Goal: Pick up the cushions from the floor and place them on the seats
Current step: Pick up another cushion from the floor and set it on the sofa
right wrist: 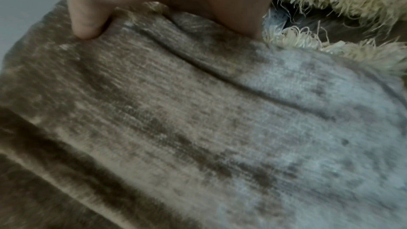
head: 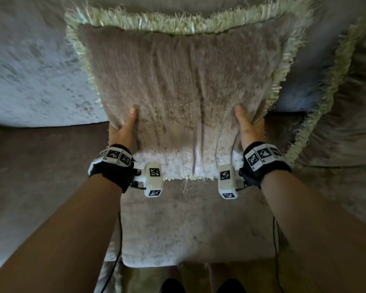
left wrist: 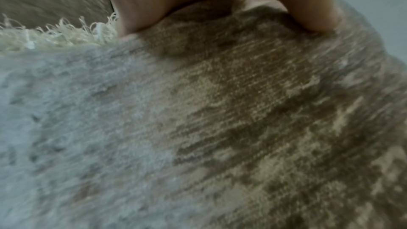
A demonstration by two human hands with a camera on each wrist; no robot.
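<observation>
Nearest, at the front edge of the seat (head: 194,225), two hands grip one fringed cushion (head: 184,81); left hand (head: 123,132) pinches its near left corner, thumb on top, fingers tucked under and hidden; right hand (head: 249,125) does the same at the near right corner; wrist views confirm both thumbs pressed into the pile. The cushion is tilted up over the seat, far edge toward the backrest (head: 178,5), near edge above the seat's middle; whether its far edge already touches the backrest I cannot tell, frame is blurred. Judgement: this one is off the floor and mid-placement, not yet let go; releasing and settling it is what's left for it. Farther right, a second cushion (head: 347,102) with the same pale fringe already lies on the seat's right side, so likely done. Floor barely shows at the bottom edge; no cushions visible there, but most of it is out of view, so remaining count unknown.

Counts: cushions 2 (one held, one placed); hands 2; wrist camera units 2; seat 1 visible.
</observation>
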